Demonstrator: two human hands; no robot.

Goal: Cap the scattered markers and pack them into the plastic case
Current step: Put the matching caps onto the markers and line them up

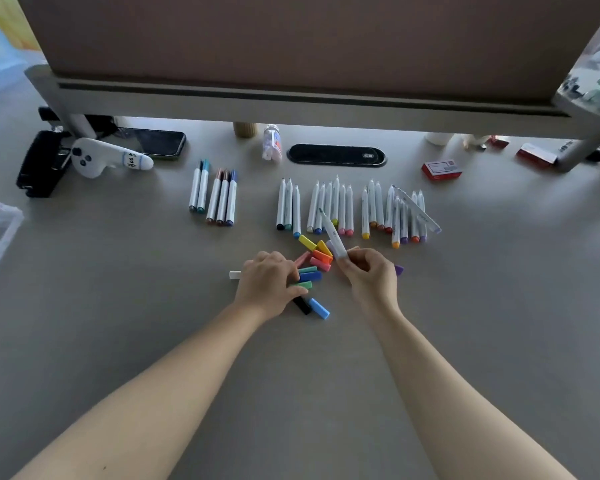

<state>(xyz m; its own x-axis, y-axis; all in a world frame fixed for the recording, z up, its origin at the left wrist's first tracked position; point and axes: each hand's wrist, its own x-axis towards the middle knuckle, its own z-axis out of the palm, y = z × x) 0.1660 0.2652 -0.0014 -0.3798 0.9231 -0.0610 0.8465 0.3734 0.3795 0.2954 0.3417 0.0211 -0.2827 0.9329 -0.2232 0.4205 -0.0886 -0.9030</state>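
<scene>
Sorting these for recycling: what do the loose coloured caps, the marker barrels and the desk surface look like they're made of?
Loose caps: likely moulded plastic, solid colours, matte with soft sheen. Marker barrels: white, smooth, probably plastic too, with faint highlights along their length. Desk surface: flat grey, matte, no visible grain, perhaps laminate; the look leaves that open.

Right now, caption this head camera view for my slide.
Right hand holds an uncapped marker while left hand reaches into loose caps.
</scene>
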